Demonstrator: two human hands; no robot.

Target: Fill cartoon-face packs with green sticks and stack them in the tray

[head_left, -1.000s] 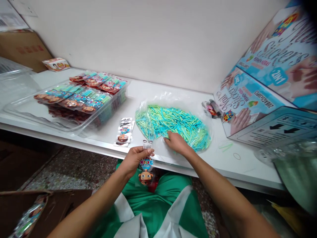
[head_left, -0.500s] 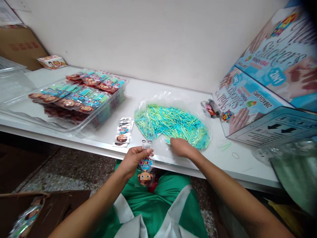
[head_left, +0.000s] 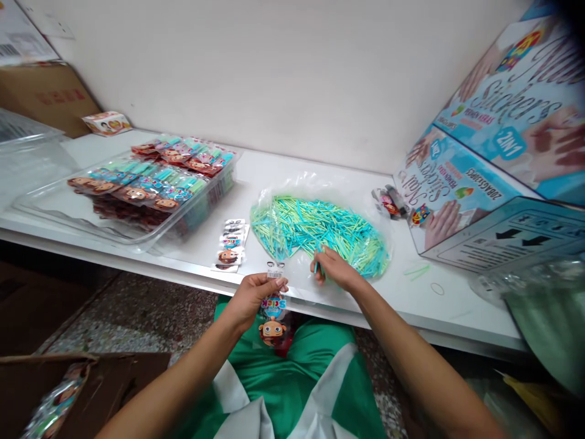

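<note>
My left hand (head_left: 254,297) pinches a small clear packet (head_left: 273,329) printed with a cartoon face and the word "Stick". A white card strip (head_left: 275,269) sticks up above its fingers, and the packet hangs over the table's front edge. Just in front of a clear plastic bag (head_left: 299,183) full of thin green and blue sticks (head_left: 326,228), my right hand (head_left: 333,267) is closed on a blue stick (head_left: 316,261). Whether it holds more than one stick is hidden by the fingers. Left of the bag lies a small pile of printed cards (head_left: 231,245).
A clear tray (head_left: 150,241) at the left carries stacked filled packets (head_left: 146,189). Large "Nail Stickers" boxes (head_left: 466,177) stand at the right. Small dark packets (head_left: 390,202), loose green sticks (head_left: 417,272) and a rubber band (head_left: 437,288) lie nearby. An open carton (head_left: 123,378) is below left.
My right hand has lifted slightly back from the pile of sticks and now shows a blue stick in its fingers. My left hand keeps hold of the packet. The view has shifted slightly.
</note>
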